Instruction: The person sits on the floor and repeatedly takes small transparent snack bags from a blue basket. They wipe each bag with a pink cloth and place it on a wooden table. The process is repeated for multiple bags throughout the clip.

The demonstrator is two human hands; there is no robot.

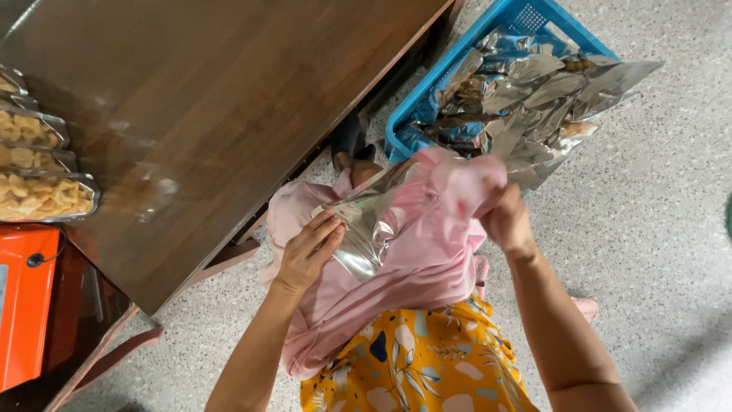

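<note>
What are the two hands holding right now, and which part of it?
The left hand presses its fingers on the upper edge of a silver foil pouch lying against pink cloth. The right hand grips a bunched fold of that cloth.

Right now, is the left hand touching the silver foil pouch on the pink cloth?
Touching. The head view shows the left hand with its fingertips pressed on the silver foil pouch, no gap between them; the pouch lies against the pink cloth.
</note>
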